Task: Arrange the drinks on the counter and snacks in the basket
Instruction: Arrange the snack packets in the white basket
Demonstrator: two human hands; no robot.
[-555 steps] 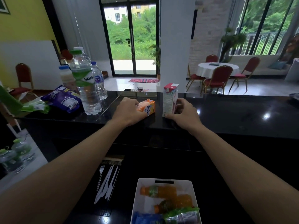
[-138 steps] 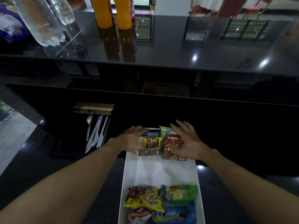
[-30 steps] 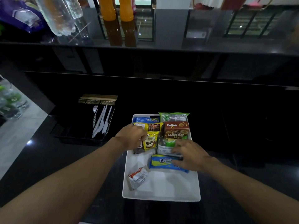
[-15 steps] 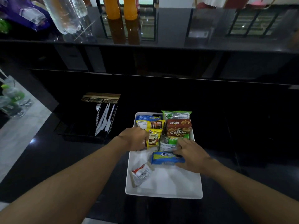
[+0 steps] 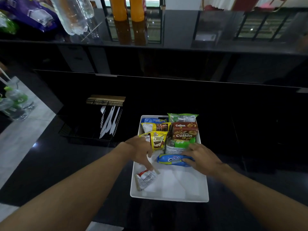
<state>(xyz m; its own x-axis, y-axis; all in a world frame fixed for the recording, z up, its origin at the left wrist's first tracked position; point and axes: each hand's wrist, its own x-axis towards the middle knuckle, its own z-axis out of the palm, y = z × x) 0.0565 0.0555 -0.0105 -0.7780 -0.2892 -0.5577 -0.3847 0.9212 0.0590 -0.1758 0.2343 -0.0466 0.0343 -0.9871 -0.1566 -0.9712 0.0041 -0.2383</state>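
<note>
1. The left hand (image 5: 141,152) has come off the yellow packet (image 5: 158,140) it was steadying half a second ago. It now reaches toward the near end of the white basket (image 5: 170,196), fingers stretched out. The fingertips touch the top edge of the red-and-silver packet (image 5: 145,179) but have not closed round it
2. The right hand (image 5: 201,159) keeps its fingers curled over the right end of the blue packet (image 5: 173,160). It holds the packet crosswise in the middle of the basket, just on the near side of the green packet (image 5: 181,144) and the Collon box (image 5: 185,131)
3. My reading is that the far half of the basket is already packed in upright rows. The red-and-silver packet, lying flat in the near-left part, is the last loose snack and probably the next one to be tucked in
4. Compared with a second ago, the blue packet sits tighter against the rows at the far end. The yellow packet stands unsupported, and the red-and-silver packet lies about where it did
5. The orange bottles (image 5: 119,9), which lay in the basket in the oldest view, now stand with the water bottles (image 5: 71,15) on the desk (image 5: 183,27) beyond the basket's far end. The drinks part therefore looks settled
6. A purple bag (image 5: 25,12) lies on that desk too; if it is a snack, it still belongs in the basket
</note>
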